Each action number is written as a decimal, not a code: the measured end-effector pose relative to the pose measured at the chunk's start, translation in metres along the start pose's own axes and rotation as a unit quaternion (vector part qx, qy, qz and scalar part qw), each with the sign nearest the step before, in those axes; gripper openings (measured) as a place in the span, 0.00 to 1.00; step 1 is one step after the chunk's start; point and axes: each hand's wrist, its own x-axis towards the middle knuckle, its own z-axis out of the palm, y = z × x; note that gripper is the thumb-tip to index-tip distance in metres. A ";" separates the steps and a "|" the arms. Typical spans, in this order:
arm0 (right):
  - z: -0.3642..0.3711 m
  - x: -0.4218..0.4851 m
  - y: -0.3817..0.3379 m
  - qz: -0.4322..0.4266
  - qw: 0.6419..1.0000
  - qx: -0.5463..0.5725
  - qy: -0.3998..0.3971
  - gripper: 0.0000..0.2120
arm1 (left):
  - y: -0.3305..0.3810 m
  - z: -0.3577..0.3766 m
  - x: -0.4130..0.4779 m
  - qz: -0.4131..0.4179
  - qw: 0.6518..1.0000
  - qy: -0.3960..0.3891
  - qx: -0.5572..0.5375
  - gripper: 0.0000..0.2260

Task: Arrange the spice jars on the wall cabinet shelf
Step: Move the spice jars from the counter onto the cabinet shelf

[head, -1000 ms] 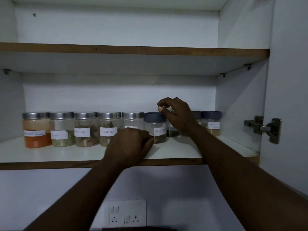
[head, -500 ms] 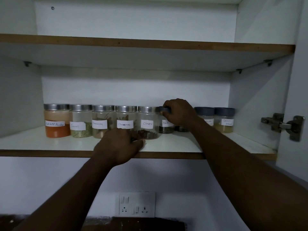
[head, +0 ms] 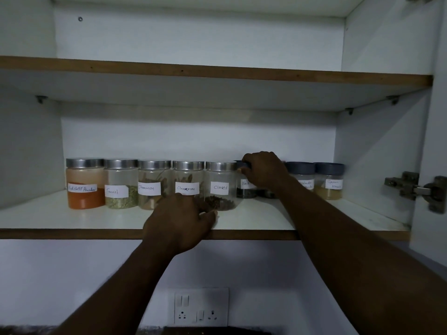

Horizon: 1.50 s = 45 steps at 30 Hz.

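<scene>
Spice jars: nine stand upright in one row along the lower shelf (head: 72,220) of an open wall cabinet, labels facing out.
Chilli powder jar (head: 84,183): far left, silver lid, orange-red powder.
Fennel jar (head: 121,183): touching its right side, silver lid, green seeds at the bottom.
Cinnamon jars: two, silver lids, the first (head: 153,183) next to the fennel, the second (head: 188,180) beside it (its lower part is hidden by the left hand).
Cloves jar (head: 220,186): silver lid, dark cloves lying at the bottom.
Black-labelled jar (head: 244,187): dark blue lid, set slightly further back than the cloves jar; only "Black" of the label can be read.
Jar behind the right wrist: mostly hidden, label not visible.
Coriander jar (head: 302,176): dark blue lid, label partly covered by the forearm.
Garam masala jar (head: 329,181): last on the right, dark blue lid, yellowish powder.
Left hand (head: 179,221): rests on the shelf's front edge, before the second cinnamon jar and the cloves jar; fingers loosely curled, holding nothing that I can see.
Right hand (head: 262,171): fingers closed over the lid of the black-labelled jar, gripping it from above.
Upper shelf (head: 217,71): wooden front edge, contents not in view.
Door hinge (head: 416,189): metal, on the right cabinet wall.
Wall socket (head: 200,307): white, below the cabinet.
</scene>
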 end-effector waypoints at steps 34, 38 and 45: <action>-0.002 0.010 -0.080 0.031 0.996 0.089 -0.001 0.15 | -0.073 -0.025 -0.020 -0.009 0.997 0.063 0.035 0.19; 0.004 0.018 -0.083 0.015 0.997 0.070 0.001 0.15 | -0.075 -0.023 -0.021 -0.016 0.996 0.082 0.037 0.18; 0.014 0.021 -0.082 -0.002 1.000 0.030 -0.001 0.19 | -0.075 -0.020 -0.022 -0.019 0.995 0.091 0.048 0.20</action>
